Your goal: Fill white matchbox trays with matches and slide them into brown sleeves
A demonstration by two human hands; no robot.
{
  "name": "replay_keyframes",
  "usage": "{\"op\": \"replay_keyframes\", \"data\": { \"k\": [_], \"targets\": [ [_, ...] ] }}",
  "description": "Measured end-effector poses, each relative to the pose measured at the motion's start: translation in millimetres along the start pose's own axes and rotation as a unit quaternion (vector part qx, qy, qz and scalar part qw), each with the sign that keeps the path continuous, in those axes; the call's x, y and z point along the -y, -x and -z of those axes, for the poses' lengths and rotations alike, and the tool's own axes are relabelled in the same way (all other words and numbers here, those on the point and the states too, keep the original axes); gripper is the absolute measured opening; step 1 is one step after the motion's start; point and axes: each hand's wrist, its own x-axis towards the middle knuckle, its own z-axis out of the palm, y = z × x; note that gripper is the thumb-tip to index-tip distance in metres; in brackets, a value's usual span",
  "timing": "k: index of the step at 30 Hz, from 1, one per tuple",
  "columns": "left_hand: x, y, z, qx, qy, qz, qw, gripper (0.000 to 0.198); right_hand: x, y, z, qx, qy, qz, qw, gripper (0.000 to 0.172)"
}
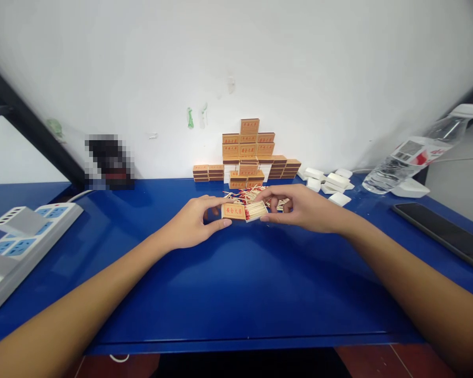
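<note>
My left hand [199, 220] grips an orange matchbox sleeve [234, 211] with red lettering between thumb and fingers. In my right hand [295, 208], thumb and fingertips pinch the white inner tray [257, 211], which is filled with matches. The tray meets the right end of the sleeve at a slight tilt; whether its end is inside the sleeve I cannot tell. Just behind both hands lies a heap of loose red-tipped matches [247, 194]. Beyond the heap, several matchboxes [247, 150] are stacked in a stepped pile against the wall.
White empty matchbox trays [335, 182] lie behind my right hand. A clear water bottle [413, 152] leans at the right, with a dark phone [443, 231] in front. Power strips [35, 231] occupy the left of the blue table [236, 294]. A pixelated dark object [110, 161] stands back left.
</note>
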Motion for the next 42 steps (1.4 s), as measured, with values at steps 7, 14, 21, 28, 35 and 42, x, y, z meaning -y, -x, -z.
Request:
{"op": "replay_keyframes", "data": {
  "k": [7,14,21,28,35,42],
  "targets": [
    [0.2,-4.7,4.3,0.004,0.114,0.046,0.992,0.043,0.1,0.0,5.1,-0.001,-0.079,-0.053,0.995,0.053],
    [0.4,-5.3,6.1,0.051,0.193,0.095,0.975,0.052,4.6,-1.8,1.7,-0.026,-0.091,-0.028,0.995,0.049],
    [6.5,-3.9,3.3,0.044,0.28,0.104,0.953,0.055,9.2,-2.4,-0.8,-0.064,-0.091,-0.016,0.994,0.046],
    [2.7,-4.0,3.0,0.037,0.348,0.121,0.929,0.051,12.8,-2.4,-5.0,-0.088,-0.089,-0.015,0.992,0.041],
    [7.1,-3.6,-0.5,0.019,0.395,0.145,0.907,0.053,17.6,-2.3,-8.5,-0.11,-0.072,-0.005,0.991,0.04],
    [9.1,-3.8,-2.4,0.009,0.47,0.157,0.868,0.053,19.5,-1.5,-11.2,-0.129,-0.076,-0.007,0.989,0.042]
  ]
}}
